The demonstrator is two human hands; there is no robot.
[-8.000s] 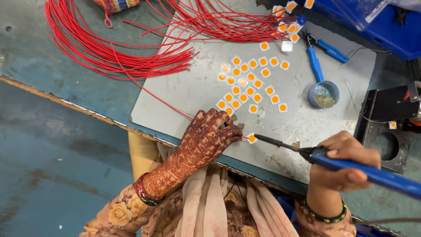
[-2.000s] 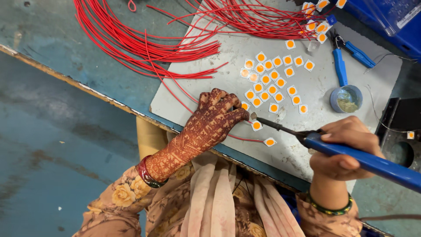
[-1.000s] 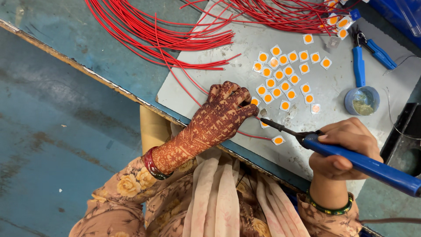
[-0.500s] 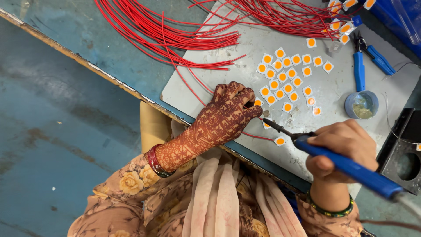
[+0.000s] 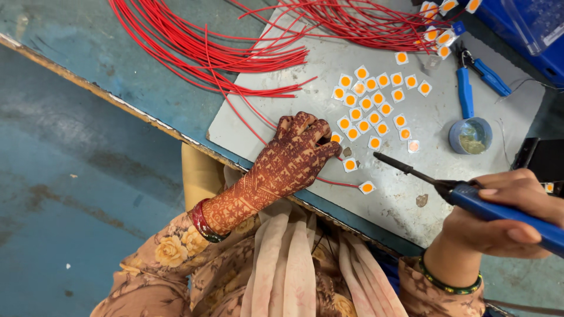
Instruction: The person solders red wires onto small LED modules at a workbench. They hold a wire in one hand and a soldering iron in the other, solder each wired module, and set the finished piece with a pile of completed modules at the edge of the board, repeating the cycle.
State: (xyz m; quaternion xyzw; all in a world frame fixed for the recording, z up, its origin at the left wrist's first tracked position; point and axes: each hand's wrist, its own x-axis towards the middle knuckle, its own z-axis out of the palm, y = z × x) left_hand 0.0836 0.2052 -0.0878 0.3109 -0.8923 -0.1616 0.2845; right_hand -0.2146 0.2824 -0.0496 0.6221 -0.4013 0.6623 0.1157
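Soldering red leads onto small orange-centred LED chips at the near edge of a grey work plate point(image 5: 282, 126).

Left hand point(image 5: 294, 155) pressed flat, fingertips pinning a loose red wire point(image 5: 338, 182) and touching an LED chip point(image 5: 336, 138) by the plate's near edge; whether anything is pinched underneath, impossible to tell. Right hand point(image 5: 499, 214) wrapped firmly around a blue soldering iron point(image 5: 464, 191), tip lifted clear, hovering just right of that chip. Near edge: one wired chip point(image 5: 367, 187) joined to the red wire, probably finished; another chip point(image 5: 350, 164) beside it. Mid-plate: a cluster of bare chips point(image 5: 376, 103), seemingly still to do. Far edge: bundles of red wires point(image 5: 235, 53). Right side: blue pliers point(image 5: 470, 82) and a round flux tin point(image 5: 470, 135).
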